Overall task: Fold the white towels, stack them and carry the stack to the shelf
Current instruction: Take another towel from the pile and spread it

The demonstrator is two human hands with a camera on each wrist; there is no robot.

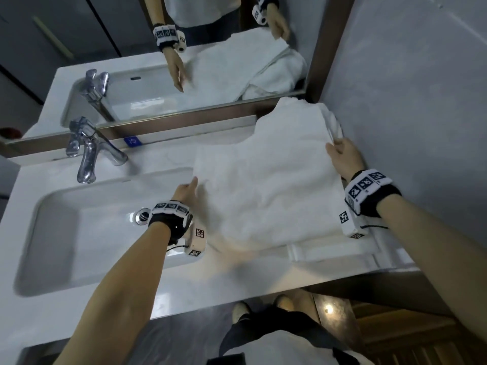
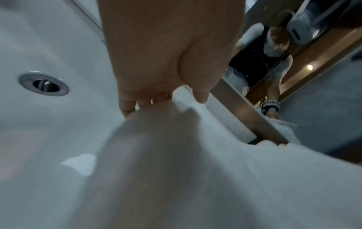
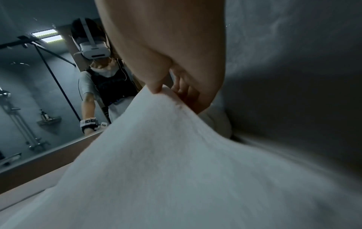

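Observation:
A white towel (image 1: 266,185) is held spread above the counter (image 1: 147,159) to the right of the sink. My left hand (image 1: 187,189) pinches its near-left corner, thumb over the cloth (image 2: 176,139) and fingers (image 2: 127,106) under it. My right hand (image 1: 342,156) pinches the far-right corner by the wall, thumb on top of the towel (image 3: 166,139). More white towels (image 1: 300,111) lie heaped in the back right corner. A folded white towel (image 1: 332,250) lies flat near the counter's front edge, partly under the held one.
A white sink (image 1: 79,233) with a drain (image 2: 44,84) takes up the left of the counter, a chrome tap (image 1: 87,151) behind it. A mirror (image 1: 158,48) runs along the back. A grey wall (image 1: 421,88) closes the right side.

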